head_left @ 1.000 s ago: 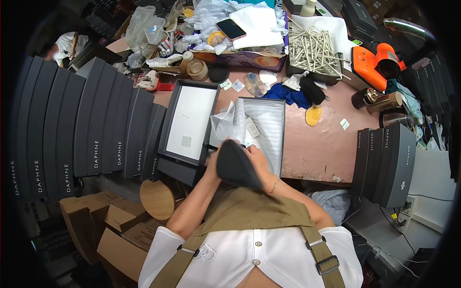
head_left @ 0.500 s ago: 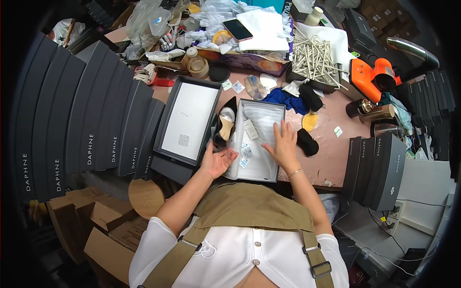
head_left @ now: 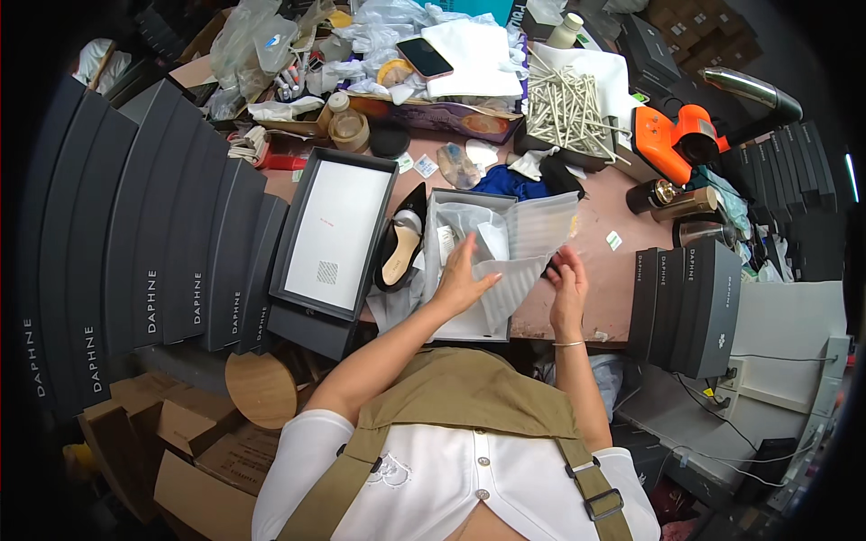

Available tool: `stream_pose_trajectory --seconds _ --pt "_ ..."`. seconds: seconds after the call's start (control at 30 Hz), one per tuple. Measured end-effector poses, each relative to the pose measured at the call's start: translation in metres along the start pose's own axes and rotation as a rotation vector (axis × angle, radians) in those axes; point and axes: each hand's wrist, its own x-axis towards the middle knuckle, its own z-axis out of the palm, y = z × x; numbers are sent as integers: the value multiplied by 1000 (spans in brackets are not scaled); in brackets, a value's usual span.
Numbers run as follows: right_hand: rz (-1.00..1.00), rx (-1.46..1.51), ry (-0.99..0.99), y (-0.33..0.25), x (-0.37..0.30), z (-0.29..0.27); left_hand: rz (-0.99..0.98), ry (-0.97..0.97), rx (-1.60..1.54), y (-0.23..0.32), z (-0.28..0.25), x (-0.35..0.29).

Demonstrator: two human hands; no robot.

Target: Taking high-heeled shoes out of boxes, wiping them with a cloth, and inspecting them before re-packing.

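An open dark grey shoe box lies before me, with white tissue paper in it spread out over its right side. My left hand is over the box, fingers apart and thumb stretched out, near the tissue. Just right of the box, my right hand is half curled beside the tissue's edge, with its thumb apart from the fingers; I see nothing held. A black pointed shoe with a beige insole rests left of the box. Further left is the box's lid, its white inside up.
Tall stacks of grey shoe boxes stand at the left, and more boxes at the right. Behind are a tray of pale sticks, a phone, a bottle, blue cloth and an orange holder with a dryer-like tool.
The tissue has been opened out to the right over the box's edge. My left hand has moved right, over the box; my right hand has gone from inside it to its right side.
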Motion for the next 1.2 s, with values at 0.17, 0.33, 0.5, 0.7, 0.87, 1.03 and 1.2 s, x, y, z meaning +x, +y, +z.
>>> stream_pose_trajectory --seconds 0.17,0.33,0.5,0.7,0.87,1.03,1.2 --pt "-126 -259 -527 -101 -20 59 243 -753 -349 65 46 -25" --pt "-508 -1283 -715 37 25 90 141 -1121 -303 72 5 -51" --pt "-221 -1353 -711 26 38 89 -476 -317 -600 8 -40 -69" --pt "-609 -617 -318 -46 -16 92 -826 -247 -1467 58 -26 -56" --pt "-801 -623 -585 -65 -68 83 -528 -339 -1706 23 -45 -36" --pt "-544 -742 -1271 -105 -90 69 -509 -152 -1477 6 -54 -49" --pt "-490 -538 -787 -166 -27 60 -324 -360 -559 -7 -109 -64"
